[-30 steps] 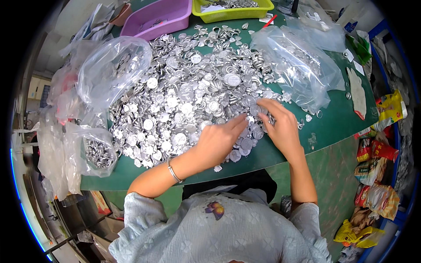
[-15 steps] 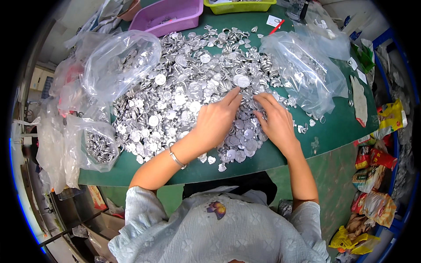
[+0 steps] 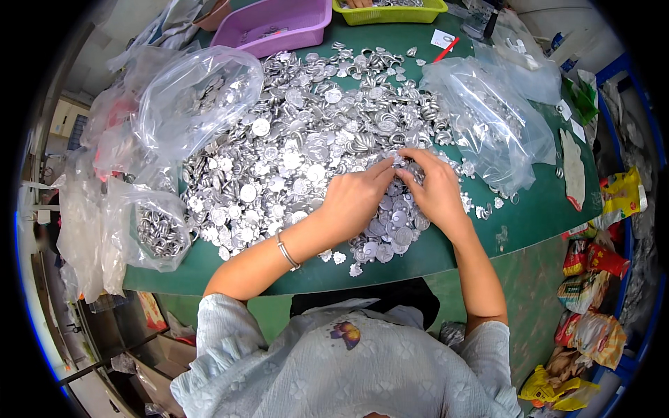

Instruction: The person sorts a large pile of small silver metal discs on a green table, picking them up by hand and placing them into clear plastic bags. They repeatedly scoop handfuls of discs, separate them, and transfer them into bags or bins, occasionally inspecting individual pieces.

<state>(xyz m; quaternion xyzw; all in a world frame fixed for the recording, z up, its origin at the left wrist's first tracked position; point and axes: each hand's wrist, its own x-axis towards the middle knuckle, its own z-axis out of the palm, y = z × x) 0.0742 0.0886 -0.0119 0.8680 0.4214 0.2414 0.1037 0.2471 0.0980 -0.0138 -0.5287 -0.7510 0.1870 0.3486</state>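
Note:
A broad heap of silver-coloured metal pieces (image 3: 293, 160), with flat discs, flower shapes and curved ribbed parts, covers the green table (image 3: 516, 216). Over its near right part my left hand (image 3: 357, 202) reaches in, a silver bangle (image 3: 286, 252) on the wrist. Its fingers are drawn together toward my right hand (image 3: 437, 191), whose thumb and fingers curl inward in a pinch. The fingertips of both hands meet; whatever small thing lies between them is hidden. Below them lies a cluster of flat round discs (image 3: 390, 226).
Clear plastic bags of metal parts flank the heap at left (image 3: 202, 104) and right (image 3: 488, 118). Along the far edge stand a purple basket (image 3: 272, 28) and a yellow-green basket (image 3: 390, 12), where another person's fingers show. A red pen (image 3: 446, 49) and a white glove (image 3: 573, 171) lie at right.
My hands, apart over the heap before, have come together at the fingertips. The large round disc that lay just beyond my fingers no longer shows there. Another person's fingers have appeared at the yellow-green basket.

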